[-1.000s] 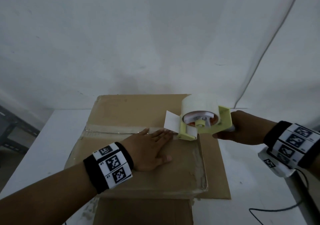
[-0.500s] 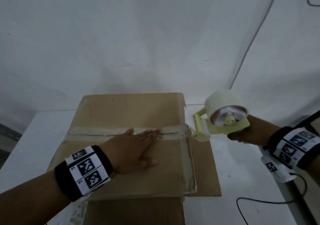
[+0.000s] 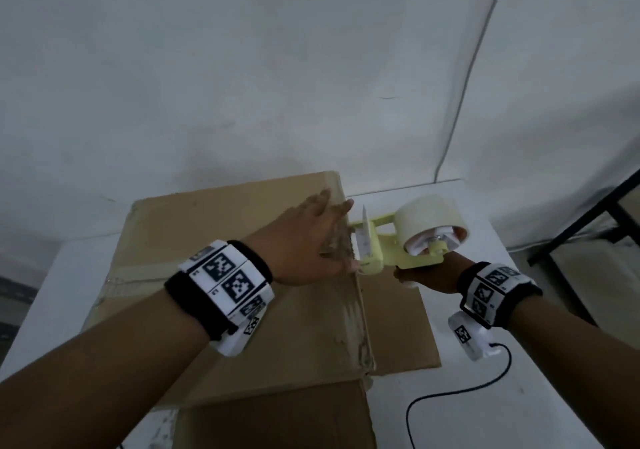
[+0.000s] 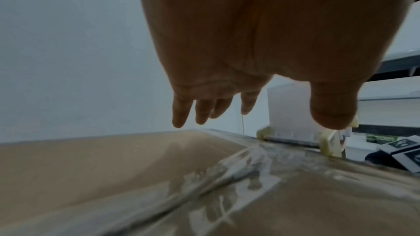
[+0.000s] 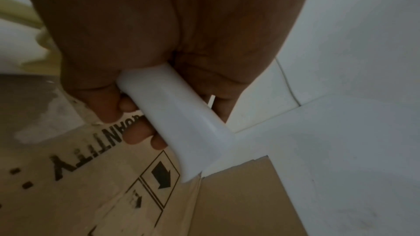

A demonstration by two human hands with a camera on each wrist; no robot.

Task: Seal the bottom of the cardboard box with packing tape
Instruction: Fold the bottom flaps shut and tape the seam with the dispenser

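Running the tape dispenser [image 3: 408, 244] past the box's [image 3: 214, 240] right edge, the right hand [image 3: 429, 275] is clenching its white handle [image 5: 172, 114] while the flat, relaxed left hand [image 3: 308, 240] should be pressing tape [image 4: 227, 182] down before tearing.

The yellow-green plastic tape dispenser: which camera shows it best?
Head view: the whole yellow-green plastic tape dispenser shows, roll included. Left wrist catches only its front end past the box edge. Right wrist shows mainly its white handle.

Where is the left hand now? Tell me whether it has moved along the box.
Yes. The left hand has slid right along the box, to its right edge.
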